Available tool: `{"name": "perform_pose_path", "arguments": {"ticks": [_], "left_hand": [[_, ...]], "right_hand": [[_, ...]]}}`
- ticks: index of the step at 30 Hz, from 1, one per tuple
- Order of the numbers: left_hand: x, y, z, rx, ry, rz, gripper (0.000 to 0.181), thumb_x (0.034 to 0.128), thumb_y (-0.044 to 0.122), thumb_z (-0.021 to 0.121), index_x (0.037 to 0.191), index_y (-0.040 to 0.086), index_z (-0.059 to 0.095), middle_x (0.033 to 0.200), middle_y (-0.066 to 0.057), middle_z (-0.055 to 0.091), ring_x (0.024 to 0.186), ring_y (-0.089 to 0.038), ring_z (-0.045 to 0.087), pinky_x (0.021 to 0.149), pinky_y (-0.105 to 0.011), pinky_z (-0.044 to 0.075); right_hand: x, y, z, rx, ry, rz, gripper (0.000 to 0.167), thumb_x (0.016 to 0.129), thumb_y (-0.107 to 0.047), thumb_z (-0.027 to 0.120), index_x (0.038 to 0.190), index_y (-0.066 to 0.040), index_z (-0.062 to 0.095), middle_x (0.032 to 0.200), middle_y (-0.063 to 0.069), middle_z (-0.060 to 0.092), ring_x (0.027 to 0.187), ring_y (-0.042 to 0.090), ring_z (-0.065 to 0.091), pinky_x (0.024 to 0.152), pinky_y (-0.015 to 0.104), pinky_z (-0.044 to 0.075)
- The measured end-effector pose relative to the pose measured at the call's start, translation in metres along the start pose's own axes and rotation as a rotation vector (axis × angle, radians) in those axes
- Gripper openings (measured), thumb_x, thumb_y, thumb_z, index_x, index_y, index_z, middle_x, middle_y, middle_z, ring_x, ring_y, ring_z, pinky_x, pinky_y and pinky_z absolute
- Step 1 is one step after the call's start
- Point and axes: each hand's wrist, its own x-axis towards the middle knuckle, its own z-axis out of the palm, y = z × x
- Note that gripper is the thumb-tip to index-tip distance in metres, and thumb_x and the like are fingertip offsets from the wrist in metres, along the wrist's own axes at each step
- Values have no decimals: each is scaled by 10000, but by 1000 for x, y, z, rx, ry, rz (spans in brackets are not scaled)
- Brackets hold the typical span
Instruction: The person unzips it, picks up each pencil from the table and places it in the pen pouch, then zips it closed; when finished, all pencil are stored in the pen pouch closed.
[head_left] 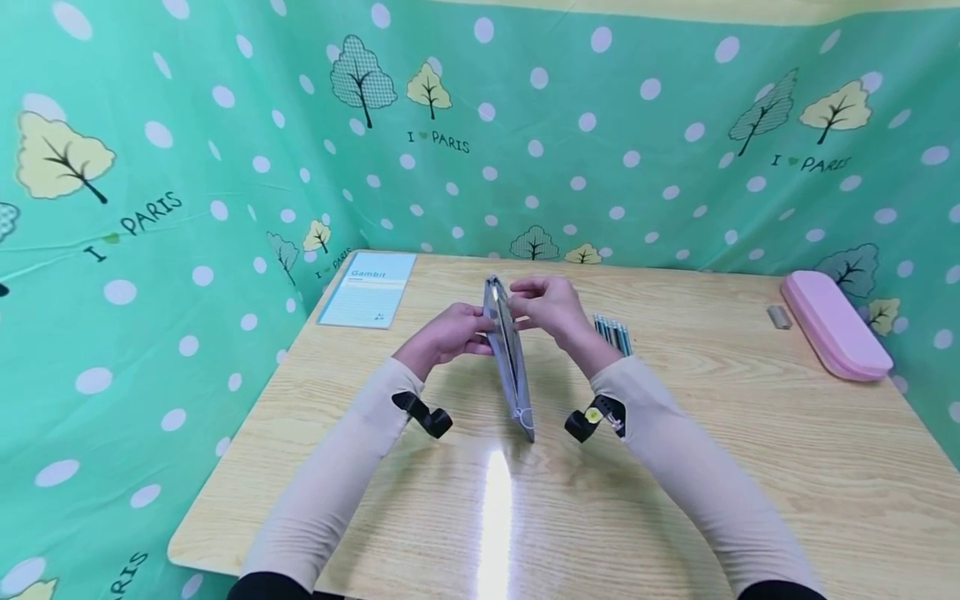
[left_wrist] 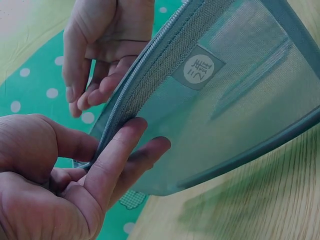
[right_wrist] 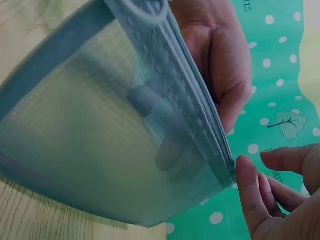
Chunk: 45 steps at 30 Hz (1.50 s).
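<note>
A grey-blue mesh zip pouch (head_left: pixel 512 375) stands edge-on above the middle of the table, its zip side up. My left hand (head_left: pixel 452 331) grips it near the far end; in the left wrist view the thumb is on the zip edge and two fingers lie along the mesh (left_wrist: pixel 240 130). My right hand (head_left: pixel 549 307) is at the pouch's far right side. The right wrist view has one fingertip at the end of the zip (right_wrist: pixel 200 110), the thumb apart from it. A round label (left_wrist: pixel 198 71) marks the mesh. At the near end hangs a pale loop (head_left: pixel 523 415).
Several pencils (head_left: pixel 613 335) lie just beyond my right wrist. At the back left is a light blue notebook (head_left: pixel 367 292). A pink pencil case (head_left: pixel 836 325) and a small grey eraser (head_left: pixel 779 317) are at the right. Green dotted cloth (head_left: pixel 525 150) hangs behind the table.
</note>
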Motion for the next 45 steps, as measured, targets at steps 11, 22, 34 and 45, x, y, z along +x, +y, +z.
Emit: {"name": "perform_pose_path", "arguments": {"ticks": [11, 22, 34, 45], "left_hand": [[1, -8, -7, -7, -31, -7, 387, 1065, -3, 455, 1418, -160, 481, 1242, -293, 616, 845, -167, 708, 745, -198, 643], [4, -4, -5, -20, -45, -8, 380, 1052, -2, 492, 1400, -155, 502, 1124, -211, 648, 823, -159, 709, 741, -206, 646], [5, -7, -5, -15, -58, -19, 372, 1048, -1, 509, 1388, -151, 511, 1037, -169, 659, 770, -138, 697, 681, -178, 632], [5, -7, -6, -17, -61, -30, 373, 1054, 10, 512, 1394, -145, 510, 1167, -242, 646, 813, -154, 708, 703, -185, 637]], "right_hand": [[-2, 21, -55, -37, 55, 118, 384, 1045, -172, 590, 1357, 52, 588, 1334, 242, 594, 933, 210, 697, 801, 282, 661], [-16, 72, -134, -218, 67, 229, 458, 1051, -156, 538, 1403, 136, 513, 1154, 180, 619, 816, 104, 679, 809, 272, 657], [-14, 106, -158, -158, 104, 322, 478, 1030, -92, 593, 1419, 157, 469, 1008, 88, 659, 792, 102, 689, 802, 308, 667], [-4, 124, -159, -177, 111, 355, 458, 1010, -61, 637, 1389, 155, 497, 802, 3, 668, 672, 69, 666, 694, 250, 662]]}}
